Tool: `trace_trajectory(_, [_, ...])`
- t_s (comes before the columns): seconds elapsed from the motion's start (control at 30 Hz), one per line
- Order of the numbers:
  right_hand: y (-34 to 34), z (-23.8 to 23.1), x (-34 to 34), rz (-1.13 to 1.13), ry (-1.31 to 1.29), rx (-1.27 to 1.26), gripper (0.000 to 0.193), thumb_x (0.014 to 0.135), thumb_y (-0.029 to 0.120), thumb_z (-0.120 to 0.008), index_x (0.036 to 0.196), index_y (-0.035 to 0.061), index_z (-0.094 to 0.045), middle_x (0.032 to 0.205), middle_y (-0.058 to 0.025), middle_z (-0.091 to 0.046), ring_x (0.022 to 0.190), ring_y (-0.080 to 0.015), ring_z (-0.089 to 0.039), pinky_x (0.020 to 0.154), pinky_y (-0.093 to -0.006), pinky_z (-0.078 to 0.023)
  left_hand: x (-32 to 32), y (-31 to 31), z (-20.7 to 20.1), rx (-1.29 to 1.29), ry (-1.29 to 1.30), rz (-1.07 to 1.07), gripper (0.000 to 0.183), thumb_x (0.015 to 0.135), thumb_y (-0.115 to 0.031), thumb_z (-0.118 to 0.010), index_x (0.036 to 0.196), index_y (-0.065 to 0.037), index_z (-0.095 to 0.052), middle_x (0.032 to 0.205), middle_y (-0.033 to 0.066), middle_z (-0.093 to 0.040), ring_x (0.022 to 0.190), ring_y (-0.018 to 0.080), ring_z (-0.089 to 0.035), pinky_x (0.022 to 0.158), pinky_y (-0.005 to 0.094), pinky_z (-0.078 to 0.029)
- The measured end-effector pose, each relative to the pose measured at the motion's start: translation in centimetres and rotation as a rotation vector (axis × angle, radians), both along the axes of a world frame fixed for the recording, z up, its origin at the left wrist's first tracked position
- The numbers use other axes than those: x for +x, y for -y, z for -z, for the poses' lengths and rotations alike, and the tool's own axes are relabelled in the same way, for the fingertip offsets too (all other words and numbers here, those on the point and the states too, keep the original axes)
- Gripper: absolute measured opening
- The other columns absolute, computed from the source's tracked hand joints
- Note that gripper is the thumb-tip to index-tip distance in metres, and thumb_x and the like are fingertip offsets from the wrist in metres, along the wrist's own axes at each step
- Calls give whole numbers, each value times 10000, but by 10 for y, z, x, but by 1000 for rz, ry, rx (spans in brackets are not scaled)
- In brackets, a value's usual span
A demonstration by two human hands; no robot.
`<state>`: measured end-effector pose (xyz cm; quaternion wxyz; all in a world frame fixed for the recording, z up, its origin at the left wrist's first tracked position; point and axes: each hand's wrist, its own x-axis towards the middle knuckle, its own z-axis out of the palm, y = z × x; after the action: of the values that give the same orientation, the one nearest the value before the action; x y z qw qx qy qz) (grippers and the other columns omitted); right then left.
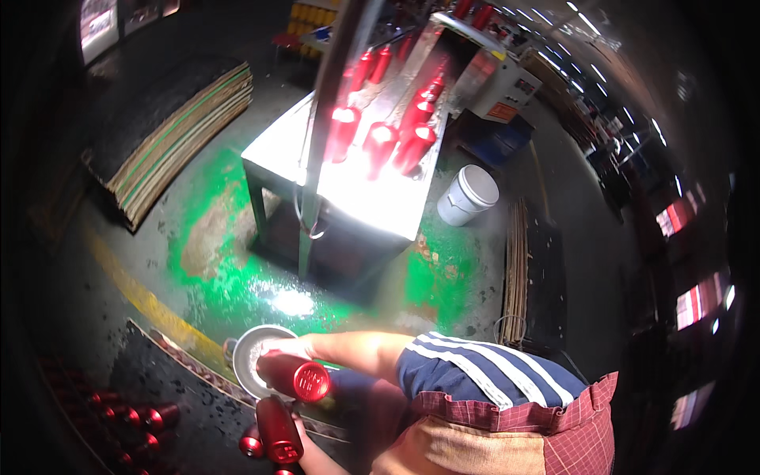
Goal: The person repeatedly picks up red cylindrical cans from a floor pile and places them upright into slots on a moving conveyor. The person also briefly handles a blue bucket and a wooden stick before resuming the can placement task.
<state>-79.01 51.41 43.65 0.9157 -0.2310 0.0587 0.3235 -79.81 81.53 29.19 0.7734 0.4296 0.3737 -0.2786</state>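
Note:
My right hand (286,347) grips a red metal bottle (286,374) over a grey metal pot (244,358), its round base tipped toward me. The bottle's other end is at the pot and hidden from me. The pot has a side handle and something pale inside. Lower down, my left hand (298,422) is closed round a second red bottle (277,423), its fingers mostly hidden behind it. A third red bottle (251,442) is just left of that one; I cannot tell whether it lies or is held.
Several red bottles (150,416) lie dimly at the lower left. A brightly lit table (372,202) ahead carries more red bottles, with an upright post before it. A white lidded bucket (467,195) stands right of it. Stacked sheets (178,138) are at the left. The green-painted floor looks wet.

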Motion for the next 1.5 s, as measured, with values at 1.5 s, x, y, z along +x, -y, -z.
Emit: trace_trajectory(1.5, [-106, -136, -122, 144, 102, -586, 375, 900, 287, -541, 1208, 90, -625, 1150, -97, -629, 999, -202, -623, 886, -362, -519, -234, -201, -191, -199, 467, -3, 495, 1001, -397, -457, 1406, -112, -452, 1338, 147, -571, 1152, 289, -585, 1011, 441, -467])
